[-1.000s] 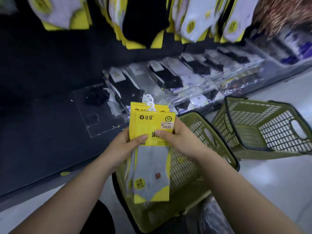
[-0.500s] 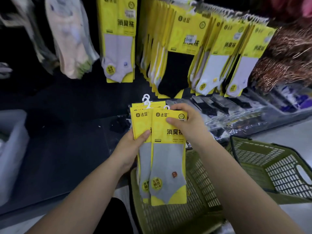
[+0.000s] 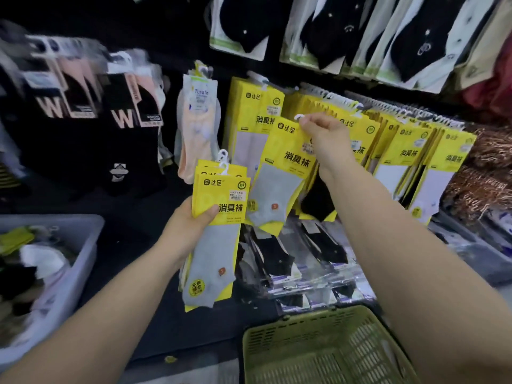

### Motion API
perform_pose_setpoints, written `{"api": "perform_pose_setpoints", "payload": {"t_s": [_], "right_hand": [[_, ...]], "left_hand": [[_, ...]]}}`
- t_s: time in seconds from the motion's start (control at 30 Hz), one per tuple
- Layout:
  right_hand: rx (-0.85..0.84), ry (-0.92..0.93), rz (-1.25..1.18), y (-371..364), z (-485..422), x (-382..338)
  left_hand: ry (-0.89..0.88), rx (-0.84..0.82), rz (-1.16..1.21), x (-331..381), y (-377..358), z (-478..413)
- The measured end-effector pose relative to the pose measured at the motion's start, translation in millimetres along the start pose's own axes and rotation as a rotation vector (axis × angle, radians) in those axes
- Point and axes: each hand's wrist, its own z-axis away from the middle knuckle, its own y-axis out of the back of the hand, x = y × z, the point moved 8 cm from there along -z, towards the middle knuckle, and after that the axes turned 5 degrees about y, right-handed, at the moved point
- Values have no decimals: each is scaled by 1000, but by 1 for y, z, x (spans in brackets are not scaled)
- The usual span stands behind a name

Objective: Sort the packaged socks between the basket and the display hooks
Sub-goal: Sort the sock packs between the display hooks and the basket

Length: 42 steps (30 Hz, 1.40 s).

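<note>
My left hand (image 3: 186,226) grips a small stack of yellow sock packs (image 3: 219,217) with grey socks, white hooks at the top. My right hand (image 3: 324,138) pinches the top of a single yellow sock pack (image 3: 279,173) by its white hook and holds it up in front of the yellow packs hanging on the display hooks (image 3: 360,106). The single pack hangs tilted, apart from the stack. The olive-green basket (image 3: 318,347) stands below my right forearm; its inside looks bare.
Black-and-white sock packs hang on the row above (image 3: 346,31). Dark boxed socks (image 3: 83,106) and a peach pair (image 3: 196,120) hang at the left. Clear-bagged black socks (image 3: 291,259) lie on the shelf. A white bin of mixed socks (image 3: 63,261) sits at lower left.
The view has risen from the baskets to the hook wall. My right hand took one pack off the stack and lifted it up and right toward the hanging yellow packs. My left hand keeps the rest.
</note>
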Motion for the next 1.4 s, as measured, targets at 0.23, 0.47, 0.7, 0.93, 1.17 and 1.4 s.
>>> {"api": "perform_pose_setpoints", "payload": {"t_s": [0.23,0.47,0.7,0.93,1.17,1.4], "right_hand": [[-23,108,46,-24,-43,-31],[-80,87,152,-31,-58,-19],[7,142,268,-19,4,-9],[-186,140,200,-49,46,-6],[-166,-26,26,-23,32,15],[35,89,-58,5,-14,-14]], "left_hand": [[-48,8,-22,13,14,-3],[-24,-34,47,9,6,-5],[-63,-110,186,32,-16,-4],[-120,-55,293,48,-36,1],[-30,-67,336,41,-40,-1],[-97,60,173,41,-10,-6]]}}
